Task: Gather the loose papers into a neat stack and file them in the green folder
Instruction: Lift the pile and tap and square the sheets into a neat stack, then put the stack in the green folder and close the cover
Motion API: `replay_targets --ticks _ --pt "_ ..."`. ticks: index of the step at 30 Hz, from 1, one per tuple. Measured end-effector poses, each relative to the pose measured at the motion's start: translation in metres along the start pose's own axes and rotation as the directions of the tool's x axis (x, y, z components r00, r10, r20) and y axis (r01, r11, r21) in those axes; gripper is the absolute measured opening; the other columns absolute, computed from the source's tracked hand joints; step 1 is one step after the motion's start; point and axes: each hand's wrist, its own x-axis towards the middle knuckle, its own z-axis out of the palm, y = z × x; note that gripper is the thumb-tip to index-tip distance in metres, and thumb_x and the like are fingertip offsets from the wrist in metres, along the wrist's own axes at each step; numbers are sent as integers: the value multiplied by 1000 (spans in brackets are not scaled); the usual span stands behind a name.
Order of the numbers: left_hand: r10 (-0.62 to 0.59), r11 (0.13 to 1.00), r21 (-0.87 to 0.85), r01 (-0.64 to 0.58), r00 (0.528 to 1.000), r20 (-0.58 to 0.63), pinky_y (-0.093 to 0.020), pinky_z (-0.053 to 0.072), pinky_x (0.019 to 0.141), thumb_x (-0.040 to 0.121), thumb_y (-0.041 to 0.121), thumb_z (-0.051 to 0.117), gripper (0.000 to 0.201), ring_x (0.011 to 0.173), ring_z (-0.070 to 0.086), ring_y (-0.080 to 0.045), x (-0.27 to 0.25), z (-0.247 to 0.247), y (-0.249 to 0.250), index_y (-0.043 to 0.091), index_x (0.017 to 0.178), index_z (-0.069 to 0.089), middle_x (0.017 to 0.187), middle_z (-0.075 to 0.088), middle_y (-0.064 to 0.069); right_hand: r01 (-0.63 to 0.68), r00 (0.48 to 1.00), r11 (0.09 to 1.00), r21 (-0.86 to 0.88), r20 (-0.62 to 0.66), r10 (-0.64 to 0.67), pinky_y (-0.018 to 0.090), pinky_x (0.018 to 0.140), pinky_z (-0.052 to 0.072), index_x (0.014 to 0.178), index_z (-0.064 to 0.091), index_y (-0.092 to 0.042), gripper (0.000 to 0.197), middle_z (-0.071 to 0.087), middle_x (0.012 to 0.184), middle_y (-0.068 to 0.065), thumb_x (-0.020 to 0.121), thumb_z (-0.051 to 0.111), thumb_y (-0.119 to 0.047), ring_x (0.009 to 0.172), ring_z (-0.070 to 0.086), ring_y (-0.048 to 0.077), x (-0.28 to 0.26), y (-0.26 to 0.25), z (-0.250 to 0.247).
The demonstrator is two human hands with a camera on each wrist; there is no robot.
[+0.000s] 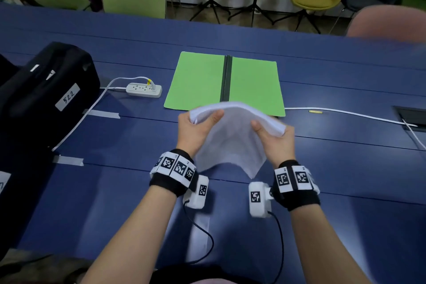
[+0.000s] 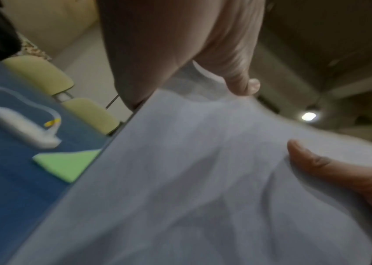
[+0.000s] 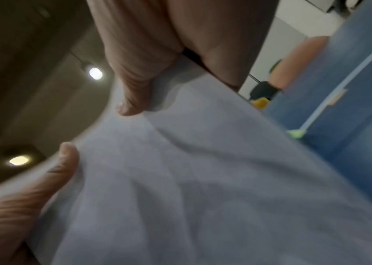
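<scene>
Both hands are clamped on the papers [image 1: 230, 136], the left hand [image 1: 194, 131] at one side edge and the right hand [image 1: 274, 138] at the other, thumbs on the near face and fingers behind. The sheets hang in the air above the table [image 1: 334, 168], bowed upward in the middle, with their lower corners uneven. The folder [image 1: 198, 80] lies open and flat just beyond them, its dark spine running away from the person.

The stack does not look square yet. I would ease the grip so the bow goes out, stand the sheets on one long edge on the table and tap them, then turn and tap a short edge. A tight pinch would likely crease them or keep the sheets from sliding level. Once flush, lay them on one half of the folder, up against the spine, clear of the cable [image 1: 345, 113] to the right.
</scene>
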Motion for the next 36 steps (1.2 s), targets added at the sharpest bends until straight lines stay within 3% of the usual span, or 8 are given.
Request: replay_targets --ticks 3,8,15,20,26,30,33,36 --pt "-119 993 29 118 992 36 -7 50 53 75 11 78 12 53 63 9 1 -5 -34 16 76 67 68 68 14 -179 984 982 -68 1 179 28 71 54 81 63 -21 17 69 78 -9 75 77 -13 67 64 2 3 42 -3" --pt "-151 984 107 140 982 109 -12 55 65 77 12 76 14 61 65 8 8 -11 -50 24 76 68 65 71 17 -288 958 942 -174 -60 282 26 72 46 109 59 0 50 67 105 13 75 75 -33 89 65 23 20 72 -5" --pt "-336 931 218 295 922 190 -19 54 66 84 16 69 3 66 69 -1 8 -33 -73 18 85 68 73 73 14 -301 953 949 -91 8 303 24 58 55 78 65 -15 8 68 76 -1 86 66 -13 53 66 2 50 49 -1" --pt "-465 857 270 438 884 42 -34 51 88 90 16 60 20 90 66 -24 11 -45 -97 6 106 66 100 69 -8 -508 834 845 -167 147 531 30 68 56 108 62 -7 21 67 97 8 90 61 -17 81 65 23 79 70 3" --pt "-602 692 392 606 785 -150 -36 48 97 88 12 61 29 107 63 -28 26 -83 -136 -1 114 64 114 67 -14 -599 797 782 -173 -213 565 17 43 50 81 62 -12 7 60 73 9 88 59 -10 47 60 7 131 118 -28" --pt "-680 602 389 697 703 -207 -33 44 96 87 13 63 34 115 59 -30 33 -93 -153 -4 117 58 109 63 -11 -618 776 736 -276 -364 515 41 90 52 116 62 -9 39 67 108 12 84 61 -32 93 62 26 169 137 -48" --pt "-710 594 353 723 677 -193 -27 37 90 90 9 61 34 113 51 -19 40 -92 -159 4 121 50 111 50 -1 -637 760 702 -318 -415 501 36 96 44 126 57 -8 53 64 118 15 84 58 -41 110 61 30 186 133 -46" --pt "-757 554 329 765 627 -183 -31 36 104 87 17 66 59 123 48 -22 46 -98 -159 -2 136 38 133 48 -2 -651 747 690 -317 -429 508 41 100 45 133 49 -11 73 61 126 12 74 57 -52 113 60 32 214 152 -51"
